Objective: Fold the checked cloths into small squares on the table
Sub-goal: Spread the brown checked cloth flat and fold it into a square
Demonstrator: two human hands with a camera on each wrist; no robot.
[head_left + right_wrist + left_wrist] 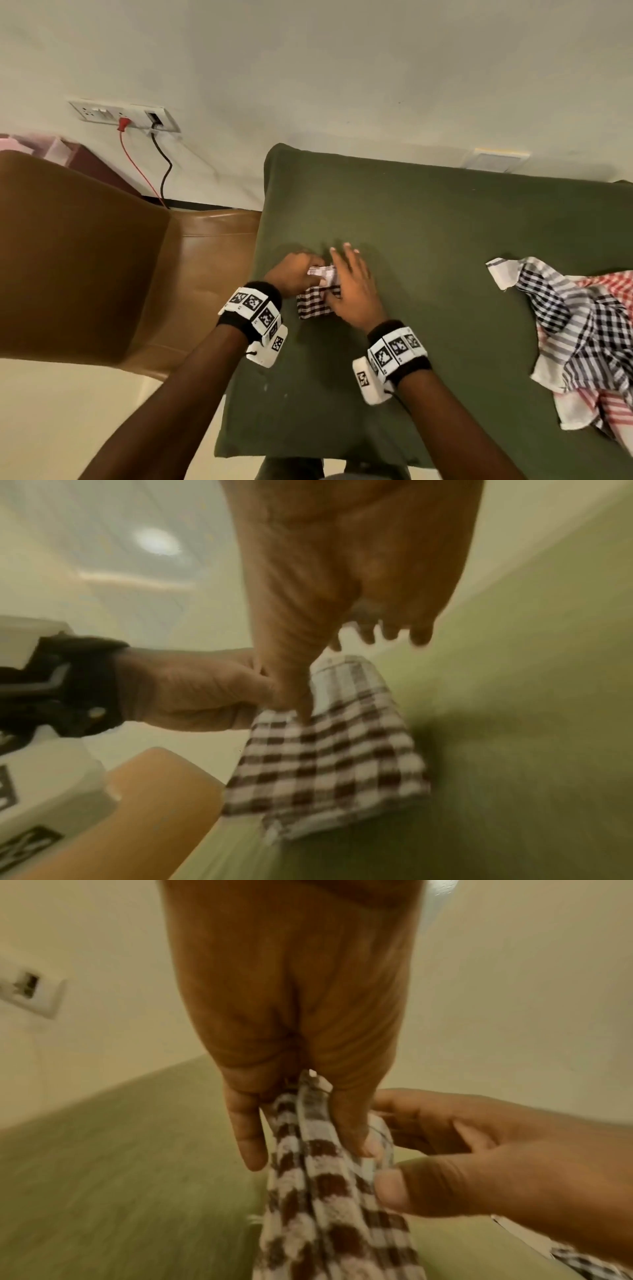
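Observation:
A brown-and-white checked cloth (313, 306), folded small, is partly lifted off the green-covered table (428, 222) near its left edge. My left hand (294, 274) pinches its upper edge between thumb and fingers. The left wrist view shows this grip, with the left hand (291, 1001) closed over the cloth (325, 1218). My right hand (352, 287) lies against the cloth's right side with its fingers stretched forward. Its thumb and forefinger pinch a fold, as the right hand (479, 1164) shows there. In the blurred right wrist view the cloth (325, 758) hangs below the right hand (342, 561), beside the left hand (192, 688).
A loose heap of black, grey and red checked cloths (582, 335) lies at the table's right edge. A brown chair (85, 257) stands close against the table's left side. On the wall behind is a socket panel (126, 116) with red and black cables.

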